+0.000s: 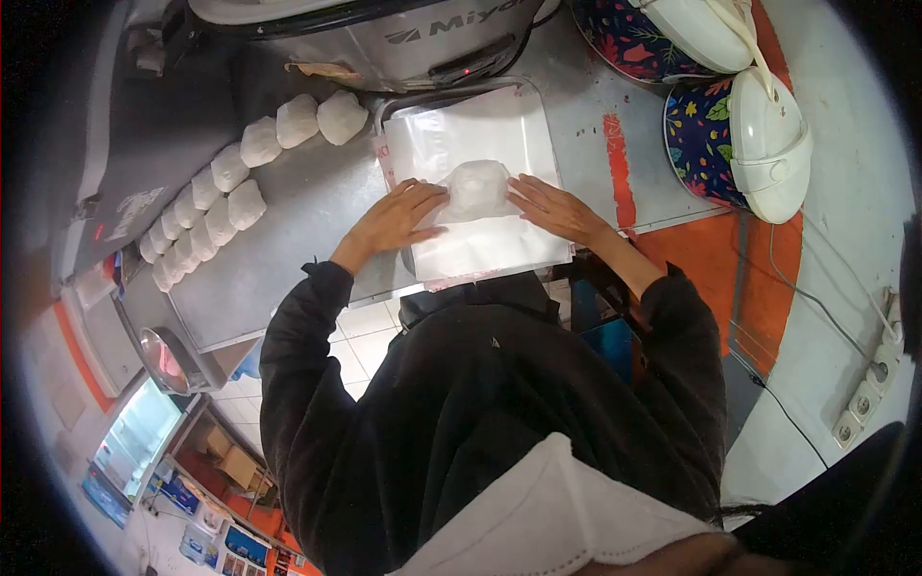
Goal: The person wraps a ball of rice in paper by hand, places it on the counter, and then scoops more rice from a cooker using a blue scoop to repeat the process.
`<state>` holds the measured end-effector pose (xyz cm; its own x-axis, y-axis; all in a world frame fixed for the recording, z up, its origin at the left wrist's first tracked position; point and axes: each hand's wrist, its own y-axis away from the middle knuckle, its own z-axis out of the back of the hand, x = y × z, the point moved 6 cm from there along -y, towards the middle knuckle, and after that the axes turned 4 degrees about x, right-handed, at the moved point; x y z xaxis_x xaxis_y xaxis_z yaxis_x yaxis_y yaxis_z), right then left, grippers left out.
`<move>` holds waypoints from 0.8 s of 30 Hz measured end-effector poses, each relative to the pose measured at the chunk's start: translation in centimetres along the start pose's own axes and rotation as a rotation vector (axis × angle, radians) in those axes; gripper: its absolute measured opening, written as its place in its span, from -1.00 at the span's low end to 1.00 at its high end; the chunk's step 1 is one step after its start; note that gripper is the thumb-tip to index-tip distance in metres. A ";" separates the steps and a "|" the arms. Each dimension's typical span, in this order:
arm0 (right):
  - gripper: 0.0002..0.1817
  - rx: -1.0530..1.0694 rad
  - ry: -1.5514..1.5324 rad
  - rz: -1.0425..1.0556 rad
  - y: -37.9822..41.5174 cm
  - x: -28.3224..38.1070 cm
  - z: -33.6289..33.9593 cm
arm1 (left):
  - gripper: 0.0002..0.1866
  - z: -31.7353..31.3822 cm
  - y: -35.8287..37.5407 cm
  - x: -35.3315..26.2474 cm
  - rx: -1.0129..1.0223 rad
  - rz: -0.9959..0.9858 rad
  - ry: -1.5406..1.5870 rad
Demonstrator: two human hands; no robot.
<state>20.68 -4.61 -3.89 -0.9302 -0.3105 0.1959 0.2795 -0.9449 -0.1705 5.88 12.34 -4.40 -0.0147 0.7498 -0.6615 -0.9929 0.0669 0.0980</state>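
In the head view, the person's left hand (396, 216) lies flat and open on a clear plastic sheet (480, 206), fingers spread, its fingertips touching the nine o'clock side of a white mound of rice (477, 188). The right hand (555, 208) also lies open and flat, its fingertips against the mound's three o'clock side. Neither hand grips anything; the mound sits between the two hands, about the middle of the sheet. The sheet covers a shallow metal tray (451, 96) resting on a steel worktable (307, 211).

At the tray's twelve o'clock stands a large rice cooker (423, 38), just beside the tray's far edge. From the tray's eleven o'clock a double row of wrapped white portions (226, 187) runs off toward eight o'clock across the table. At two o'clock from the mound, well apart from it, stand two floral-patterned cookers with white lids (740, 125). A power strip (869, 384) lies on the floor at four o'clock. The black sleeves (317, 326) cover both arms to the wrists.
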 end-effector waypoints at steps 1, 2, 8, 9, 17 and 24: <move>-0.66 0.002 -0.005 0.004 0.2 0.0 0.1 | -0.57 -0.8 0.2 0.7 0.017 -0.041 -0.053; -0.68 0.037 0.024 0.052 0.4 0.1 -0.1 | -0.56 -0.9 0.1 1.0 0.033 -0.081 -0.108; -0.66 0.174 -0.498 -0.381 -2.9 -3.9 -1.3 | -0.65 -0.1 -1.8 4.1 -0.039 0.056 -0.025; -0.69 0.276 -0.785 -0.773 -3.0 -5.3 -1.9 | -0.65 0.1 -2.1 3.4 -0.038 0.057 -0.025; -0.63 -0.133 -0.213 -0.488 -4.6 -2.5 -0.5 | -0.74 -3.2 -2.6 4.1 -0.295 0.406 0.227; -0.67 -0.319 -0.578 -0.615 -1.9 -1.6 -3.4 | -0.83 -4.1 -2.7 1.6 -0.547 0.387 1.119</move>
<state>20.81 -1.98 -7.14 -0.6050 0.1554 0.7809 -0.3872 -0.9144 -0.1180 8.07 10.69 -8.78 -0.1351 -0.3092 -0.9413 -0.8172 -0.5025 0.2823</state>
